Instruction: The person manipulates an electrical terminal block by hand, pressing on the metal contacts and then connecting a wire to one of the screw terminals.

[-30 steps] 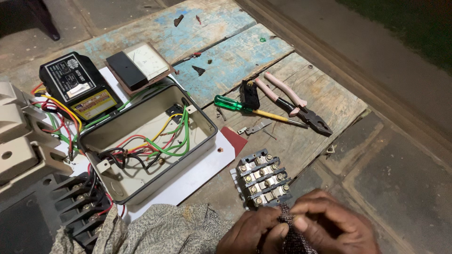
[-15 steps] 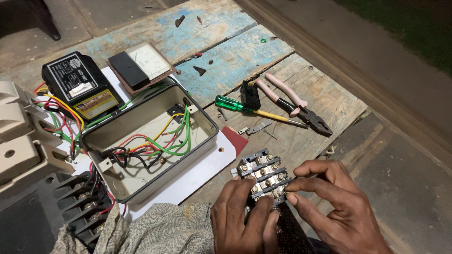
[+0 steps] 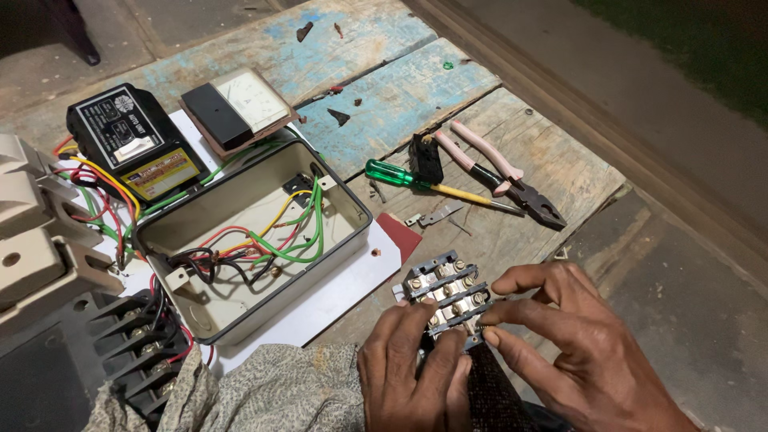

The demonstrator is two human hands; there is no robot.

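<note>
Worn wooden planks [image 3: 384, 96] with flaking blue paint serve as the workbench, set on a concrete floor in dim light. I take the open grey enclosure box [image 3: 248, 240] as my landmark, near the middle of the planks.

Just right of and below the box, both of my hands meet on a black terminal block [image 3: 446, 292] with rows of metal screws. My left hand [image 3: 416, 368] is curled loosely, fingers pressing on the block's near edge. My right hand [image 3: 568, 336] is partly spread, fingertips pinching the block's right side. The block rests on the planks, touching a dark patterned cloth [image 3: 488, 400] beneath my wrists.

Inside the box, red, yellow, green and black wires [image 3: 272, 236] lie loose, their ends free; I judge the wiring unfinished, since the block is outside the box and no wire reaches it. A white panel [image 3: 336, 296] lies under the box.

Right of the box, well apart from my hands, a green-handled screwdriver [image 3: 424, 182] and pink-handled pliers [image 3: 504, 172] lie untouched. Above-left of the box sit a black control unit [image 3: 132, 148] and a square panel meter [image 3: 236, 108]. Left of the box are beige switch housings [image 3: 28, 232] and, lower, another dark terminal strip [image 3: 132, 344].
</note>
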